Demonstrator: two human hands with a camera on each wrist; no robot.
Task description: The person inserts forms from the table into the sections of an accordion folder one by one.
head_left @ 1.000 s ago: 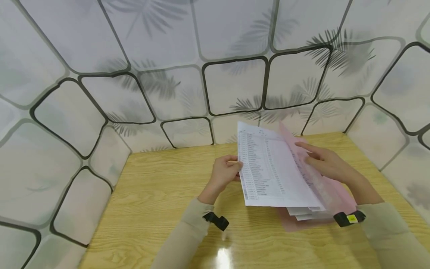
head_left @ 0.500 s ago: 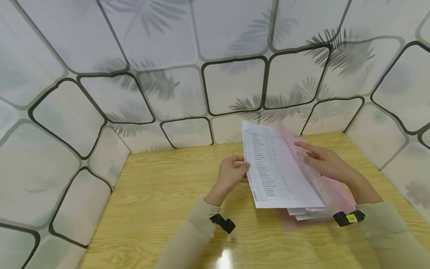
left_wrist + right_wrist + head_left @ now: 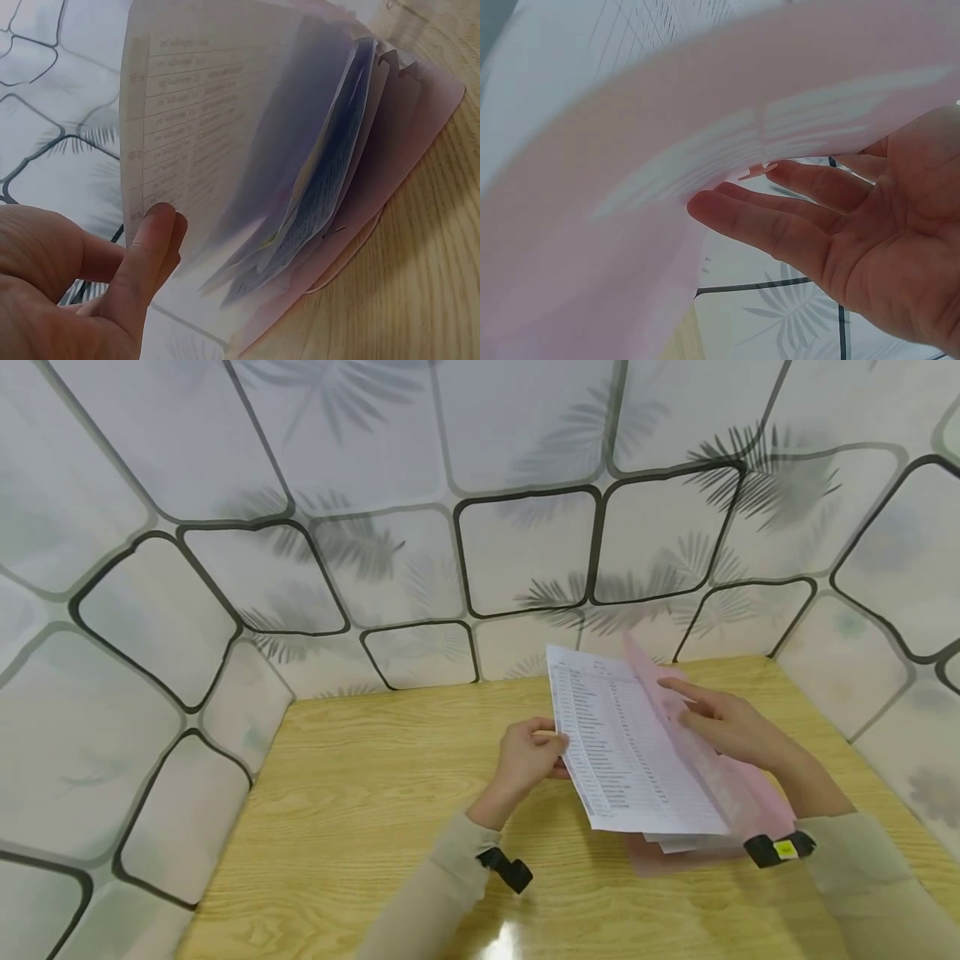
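Observation:
A pink translucent document folder [image 3: 757, 793] stands spread on the table, several papers inside it. My left hand [image 3: 527, 758] pinches the left edge of a white printed sheet [image 3: 615, 752] between thumb and fingers. The sheet is partly out of the folder and leans left, its rows of print facing me. In the left wrist view the sheet's back [image 3: 202, 112] shows, with folded inner edges and more papers behind it. My right hand [image 3: 738, 725] touches the folder's raised right cover with extended fingers. In the right wrist view the cover [image 3: 795, 97] bends above those fingers [image 3: 757, 225].
The wooden table [image 3: 360, 793] extends left and in front of the folder. A patterned cloth wall [image 3: 525, 552] encloses the back and both sides. Each wrist wears a black strap camera, the left one [image 3: 506, 868] close above the tabletop.
My left hand has moved right and slightly down, carrying the printed sheet's edge closer to the folder. The sheet now covers more of the papers below. The right hand stays put.

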